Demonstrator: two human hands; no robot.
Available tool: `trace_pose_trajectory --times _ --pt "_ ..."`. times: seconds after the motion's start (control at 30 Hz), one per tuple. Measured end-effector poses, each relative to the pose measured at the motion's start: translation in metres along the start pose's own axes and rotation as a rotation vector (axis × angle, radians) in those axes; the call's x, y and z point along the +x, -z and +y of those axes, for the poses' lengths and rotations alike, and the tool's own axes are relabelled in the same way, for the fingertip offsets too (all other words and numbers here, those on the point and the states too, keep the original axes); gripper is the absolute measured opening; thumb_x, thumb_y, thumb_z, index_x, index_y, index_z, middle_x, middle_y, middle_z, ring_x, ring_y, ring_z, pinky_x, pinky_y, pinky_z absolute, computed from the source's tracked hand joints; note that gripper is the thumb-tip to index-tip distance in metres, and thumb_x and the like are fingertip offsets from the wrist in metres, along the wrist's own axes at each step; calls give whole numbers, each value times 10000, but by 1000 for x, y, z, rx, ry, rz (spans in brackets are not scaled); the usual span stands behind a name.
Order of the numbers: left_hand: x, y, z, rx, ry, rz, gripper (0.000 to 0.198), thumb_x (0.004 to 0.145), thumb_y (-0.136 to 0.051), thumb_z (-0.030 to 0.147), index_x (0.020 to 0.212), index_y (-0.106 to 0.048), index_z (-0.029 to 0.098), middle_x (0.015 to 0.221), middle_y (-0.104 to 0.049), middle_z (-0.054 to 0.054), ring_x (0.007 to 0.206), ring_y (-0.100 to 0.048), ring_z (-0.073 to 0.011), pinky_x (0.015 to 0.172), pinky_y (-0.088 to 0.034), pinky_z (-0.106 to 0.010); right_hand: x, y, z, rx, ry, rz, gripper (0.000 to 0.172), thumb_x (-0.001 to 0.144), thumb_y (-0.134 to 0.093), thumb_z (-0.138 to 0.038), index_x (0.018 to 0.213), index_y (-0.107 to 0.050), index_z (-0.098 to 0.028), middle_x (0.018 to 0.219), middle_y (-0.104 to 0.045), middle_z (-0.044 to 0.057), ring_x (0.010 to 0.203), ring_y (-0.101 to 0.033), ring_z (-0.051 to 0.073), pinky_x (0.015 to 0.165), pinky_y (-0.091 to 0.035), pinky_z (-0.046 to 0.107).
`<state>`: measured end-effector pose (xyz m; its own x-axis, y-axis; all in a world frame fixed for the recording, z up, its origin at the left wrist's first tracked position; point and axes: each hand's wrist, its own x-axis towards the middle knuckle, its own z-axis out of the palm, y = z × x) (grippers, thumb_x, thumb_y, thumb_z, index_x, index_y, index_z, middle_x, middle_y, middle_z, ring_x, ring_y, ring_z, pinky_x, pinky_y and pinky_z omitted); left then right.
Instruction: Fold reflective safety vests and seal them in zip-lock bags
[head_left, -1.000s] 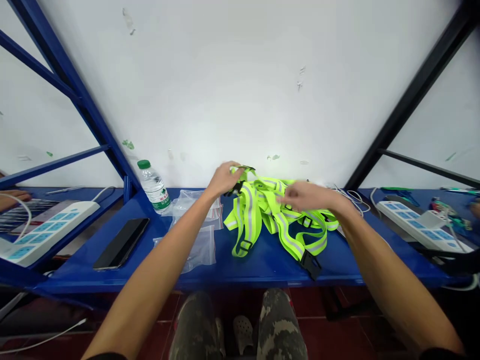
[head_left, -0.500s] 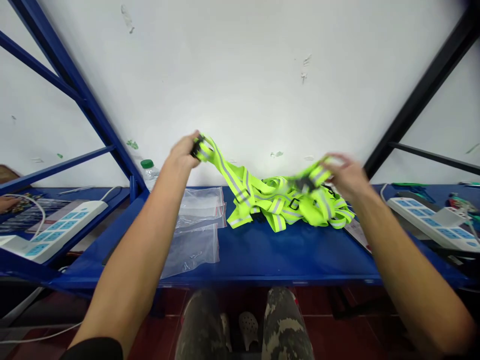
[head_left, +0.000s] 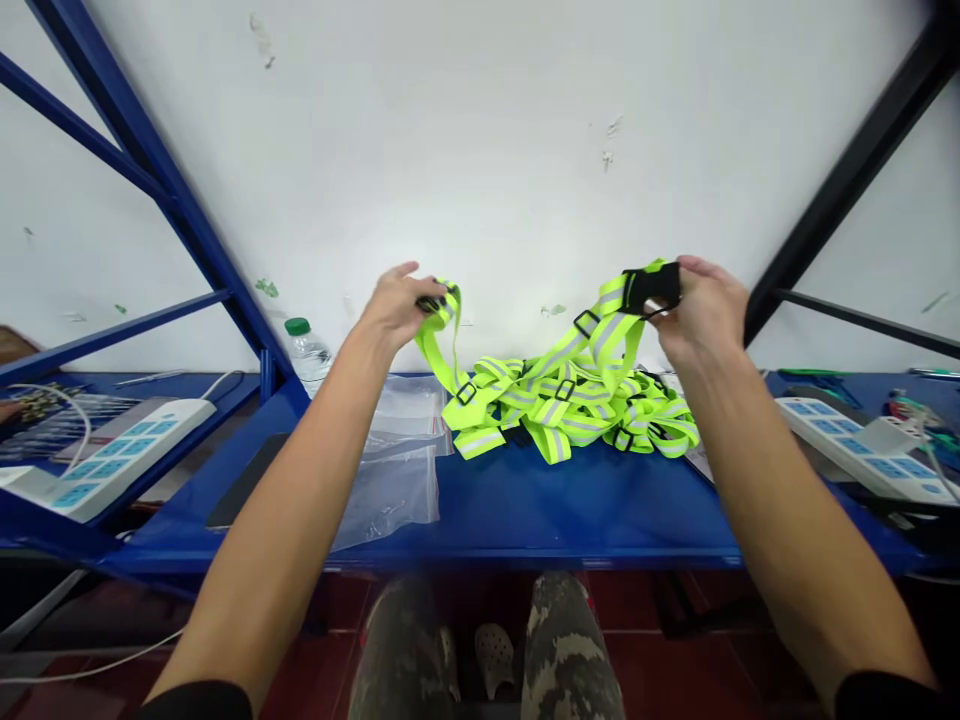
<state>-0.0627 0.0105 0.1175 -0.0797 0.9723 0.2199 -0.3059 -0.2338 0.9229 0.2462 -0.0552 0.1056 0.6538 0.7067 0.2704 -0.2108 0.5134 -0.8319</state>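
A tangled heap of neon-yellow reflective straps (head_left: 559, 405) with grey stripes and black buckles lies on the blue table (head_left: 540, 510). My left hand (head_left: 401, 305) pinches one strap by a black buckle, and the strap hangs down from it into the heap's left side. On the other side, my right hand (head_left: 701, 300) grips a strap end with a wide black piece (head_left: 651, 288) on it. That strap slopes down to the left into the heap. Both hands are raised above the table, wide apart, in front of the white wall.
Clear zip bags (head_left: 397, 490) lie left of the straps, partly behind my left forearm. A green-capped bottle (head_left: 306, 350) stands at the back left. White power strips (head_left: 124, 455) sit at either side. A dark flat object (head_left: 244, 485) rests near the left forearm.
My right hand has risen, lifting its strap end and black piece higher out of the heap. My left hand has shifted slightly right and down, and its strap hangs in a looser loop.
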Motion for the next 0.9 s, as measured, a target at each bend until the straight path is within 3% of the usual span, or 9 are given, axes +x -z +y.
trace_pose_trajectory --times 0.13,0.23,0.33,0.43,0.53,0.63,0.7,0.83,0.9 --pt "-19 -8 -12 75 28 -177 521 581 -639 -52 1069 -578 122 924 -676 -78 744 -673 -158 750 -573 -350 -13 -11 32 -169 10 -154 199 716 -644 -212 908 -593 -223 888 -609 25 837 -632 199 731 -569 401" --pt "-25 -15 -8 72 -1 -213 458 633 -668 -2 1066 -594 124 1008 -686 -105 818 -681 -181 795 -578 -389 -28 -12 53 -385 110 -327 392 707 -718 -344 1053 -599 -203 1067 -622 72 1053 -602 246 896 -519 451" --pt "-28 -26 4 39 -80 -183 409 680 -661 12 1061 -597 149 1065 -682 -97 919 -683 -207 821 -582 -388 -52 -13 69 -705 279 -580 564 685 -761 -481 1146 -611 -195 1218 -577 114 1196 -529 286 1042 -412 473" --pt "-31 -39 17 -25 -139 -131 354 729 -644 11 1042 -601 172 1076 -673 -74 990 -681 -226 822 -586 -371 -80 -19 86 -1022 393 -851 624 683 -739 -603 1146 -642 -196 1251 -549 138 1179 -541 317 1032 -407 439" --pt "-33 -46 30 -87 -170 -80 325 757 -639 10 1032 -606 181 1037 -668 -46 1016 -678 -229 821 -587 -353 -99 -30 106 -1219 406 -1014 585 738 -678 -629 1115 -656 -183 1171 -605 147 1070 -601 325 929 -452 411" --pt "-32 -43 46 -109 -213 -30 333 758 -659 20 1035 -601 196 982 -675 -23 995 -680 -220 817 -588 -332 -96 -38 119 -1232 367 -1030 342 856 -590 -487 997 -675 -187 1039 -679 112 1007 -632 288 895 -453 376" --pt "-32 -38 56 -108 -254 -3 318 767 -661 37 1030 -601 206 951 -675 -15 972 -682 -212 799 -587 -311 -87 -40 118 -1123 300 -1034 291 871 -574 -434 999 -676 -194 1056 -698 91 1024 -635 254 912 -448 346" --pt "-35 -36 64 -47 -340 -14 273 785 -642 58 1011 -609 209 915 -668 -11 950 -681 -200 761 -579 -276 -83 -48 111 -967 104 -1024 576 782 -631 -603 1165 -646 -173 1281 -627 126 1147 -592 274 949 -450 359" --pt "-37 -41 61 -22 -354 -31 268 790 -632 62 1017 -606 203 903 -662 -5 945 -681 -198 754 -579 -281 -93 -56 114 -984 74 -936 594 742 -654 -622 1089 -673 -140 1207 -659 146 1121 -600 303 937 -458 380"
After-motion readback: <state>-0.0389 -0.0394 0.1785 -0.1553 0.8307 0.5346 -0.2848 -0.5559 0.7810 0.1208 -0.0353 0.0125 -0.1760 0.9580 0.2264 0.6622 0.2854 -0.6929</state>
